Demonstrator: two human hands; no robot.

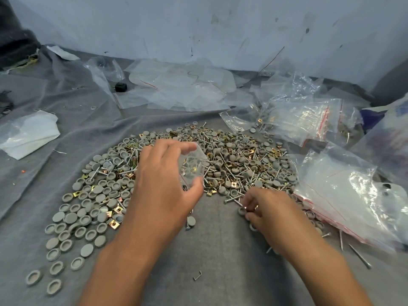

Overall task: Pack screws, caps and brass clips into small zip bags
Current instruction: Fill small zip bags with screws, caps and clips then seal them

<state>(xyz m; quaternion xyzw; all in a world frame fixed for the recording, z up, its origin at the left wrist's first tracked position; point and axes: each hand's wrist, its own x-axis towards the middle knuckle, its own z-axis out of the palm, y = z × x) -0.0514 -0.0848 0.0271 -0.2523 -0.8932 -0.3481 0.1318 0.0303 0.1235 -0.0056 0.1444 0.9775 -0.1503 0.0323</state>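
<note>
A wide heap of grey round caps (pixel 92 195), silver screws (pixel 231 171) and square brass clips (pixel 114 223) lies on the grey cloth (pixel 212 261). Over the heap, my left hand (pixel 163 180) grips a small clear zip bag (pixel 192 166) between fingers and thumb; screws and a brass piece show inside it. At the heap's near right edge, my right hand (pixel 265 208) pinches small parts, screws among them, with curled fingers.
Filled zip bags (pixel 304 120) lie at the back right. A stack of empty bags with red zip lines (pixel 353 195) sits at the right. More empty bags (pixel 176 89) and a small black object (pixel 121 86) lie by the pale wall. White plastic (pixel 28 133) rests at left.
</note>
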